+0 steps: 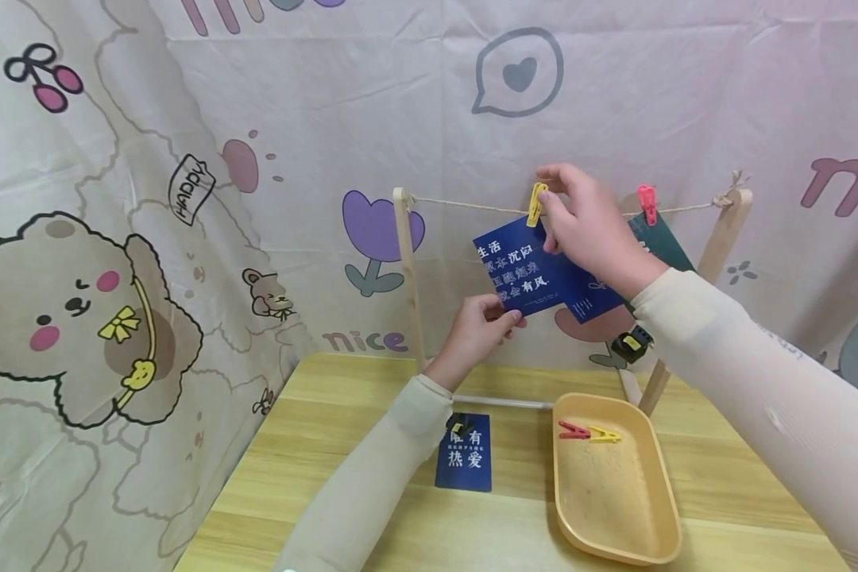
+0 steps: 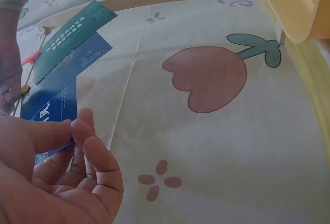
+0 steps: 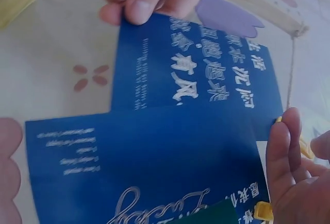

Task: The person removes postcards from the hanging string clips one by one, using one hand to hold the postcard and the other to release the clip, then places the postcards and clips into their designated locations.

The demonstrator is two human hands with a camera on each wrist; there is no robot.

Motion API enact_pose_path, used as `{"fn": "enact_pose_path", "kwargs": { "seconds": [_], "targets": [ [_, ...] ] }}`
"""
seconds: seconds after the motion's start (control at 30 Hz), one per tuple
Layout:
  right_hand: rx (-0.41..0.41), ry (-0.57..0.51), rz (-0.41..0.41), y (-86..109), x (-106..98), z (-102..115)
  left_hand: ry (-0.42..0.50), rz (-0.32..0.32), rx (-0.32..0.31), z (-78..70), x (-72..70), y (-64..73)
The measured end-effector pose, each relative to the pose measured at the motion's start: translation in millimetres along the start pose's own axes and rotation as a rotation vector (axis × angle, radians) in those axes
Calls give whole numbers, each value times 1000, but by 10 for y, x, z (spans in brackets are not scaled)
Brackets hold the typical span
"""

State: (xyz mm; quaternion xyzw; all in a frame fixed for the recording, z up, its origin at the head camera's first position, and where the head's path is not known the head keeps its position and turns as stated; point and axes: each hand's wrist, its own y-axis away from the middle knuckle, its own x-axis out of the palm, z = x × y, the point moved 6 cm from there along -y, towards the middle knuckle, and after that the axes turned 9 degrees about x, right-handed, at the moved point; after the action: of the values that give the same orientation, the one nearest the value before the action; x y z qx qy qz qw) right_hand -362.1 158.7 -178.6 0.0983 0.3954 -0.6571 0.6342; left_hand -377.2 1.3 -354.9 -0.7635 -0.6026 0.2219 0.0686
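My left hand [image 1: 476, 332] pinches the lower edge of a blue card with white lettering [image 1: 518, 266] between thumb and fingers. At its upper edge, my right hand [image 1: 592, 229] grips a yellow clothespin [image 1: 536, 205] by the string [image 1: 465, 206]. Partly behind that hand hangs a second blue card [image 3: 77, 157], overlapping the first, with another yellow clothespin [image 3: 264, 211] at its top. Further right a green card [image 2: 77, 36] hangs from a pink-red clothespin [image 1: 647, 205]. The right fingertips partly cover the clothespin they grip.
Wooden posts [image 1: 409, 278] hold up the string at both ends. An orange tray [image 1: 615, 508] on the wooden table holds a red clothespin [image 1: 574, 430] and a yellow one [image 1: 604, 434]. Left of it, another blue card [image 1: 465, 469] lies flat beneath my left forearm. A printed cloth hangs behind.
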Motion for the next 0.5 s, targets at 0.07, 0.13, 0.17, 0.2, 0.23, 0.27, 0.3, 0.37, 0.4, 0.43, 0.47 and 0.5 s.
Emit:
{"fn": "enact_pose_path", "kwargs": {
  "seconds": [0.07,0.13,0.17,0.2,0.23,0.27,0.3,0.37,0.4,0.43,0.47,0.5],
  "targets": [
    [14,-56,1,-30,-10,14,-2,-2,10,-5,0,-2],
    [38,-108,10,-57,-13,18,-5,-1,17,-11,4,-4],
    [50,-130,14,-66,-14,20,-7,1,21,-14,8,-5],
    [64,-149,17,-71,-15,18,-8,2,20,-14,11,-5],
    [76,-165,17,-76,-15,15,-8,3,19,-15,14,-4],
    [88,-180,15,-79,-16,13,-6,3,17,-16,17,-1],
    [98,-195,10,-79,-19,10,-3,3,14,-15,19,2],
    [111,-227,-5,-78,-26,5,-1,1,8,-10,21,8],
    [117,-248,-13,-78,-28,1,-1,-1,7,-8,20,12],
    [119,-274,-21,-80,-30,-1,-3,-2,8,-6,20,16],
    [119,-304,-29,-81,-32,-3,-2,-4,6,-2,20,19],
    [119,-331,-36,-82,-35,-5,-6,-4,5,-1,22,22]
  ]
}}
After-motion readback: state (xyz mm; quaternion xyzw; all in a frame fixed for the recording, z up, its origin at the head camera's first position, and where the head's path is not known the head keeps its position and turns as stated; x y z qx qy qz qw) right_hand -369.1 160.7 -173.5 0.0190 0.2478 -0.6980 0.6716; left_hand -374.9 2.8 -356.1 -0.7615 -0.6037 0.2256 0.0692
